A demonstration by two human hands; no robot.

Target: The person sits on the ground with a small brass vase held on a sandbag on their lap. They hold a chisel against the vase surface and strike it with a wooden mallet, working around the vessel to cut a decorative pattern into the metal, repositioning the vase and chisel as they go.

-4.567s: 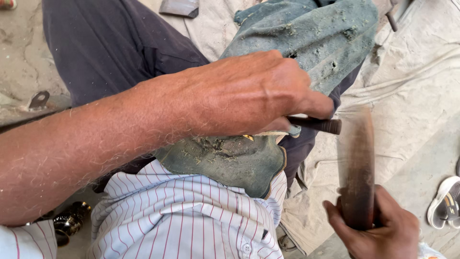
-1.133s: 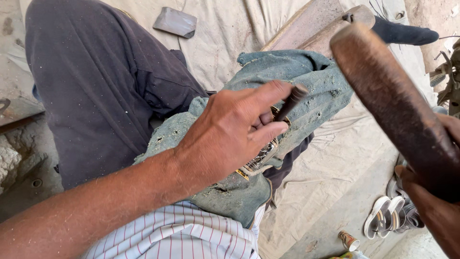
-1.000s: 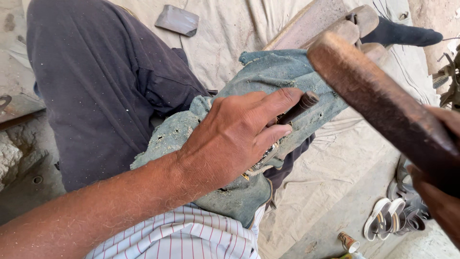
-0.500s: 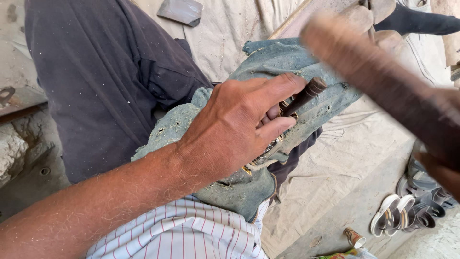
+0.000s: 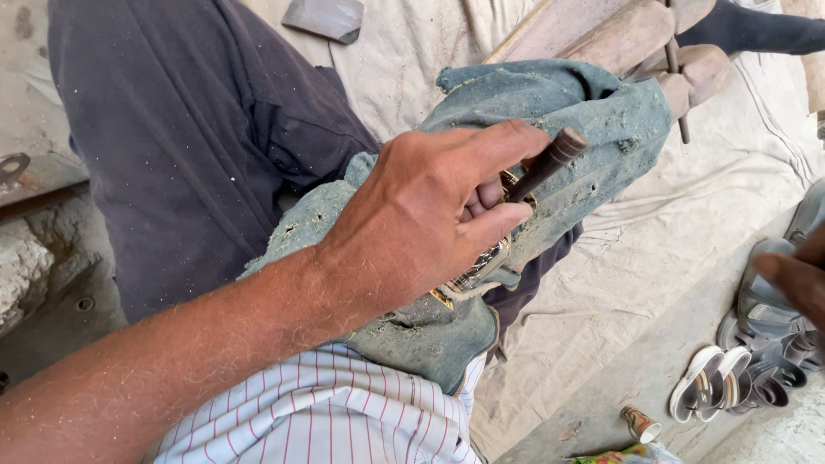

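My left hand (image 5: 421, 223) is shut on a short dark chisel (image 5: 550, 159), holding it slanted against a small carved piece (image 5: 473, 275) with a pale gold patterned edge. The piece rests on a dusty green cloth (image 5: 593, 103) spread over my lap and dark trousers (image 5: 189, 129). My fingers hide most of the piece. Only a few fingers of my right hand (image 5: 795, 279) show at the right edge, well away from the chisel, and what they hold lies outside the view.
A pale canvas sheet (image 5: 636, 258) covers the ground. Wooden blocks (image 5: 619, 34) lie at the top, a grey metal plate (image 5: 325, 17) at top centre. Several sandals (image 5: 748, 361) and a small cup (image 5: 640, 424) sit at the lower right. Stone rubble (image 5: 26, 266) lies left.
The wooden mallet that my right hand held raised over the chisel has swung out of view to the right. My left hand keeps the chisel on the piece.
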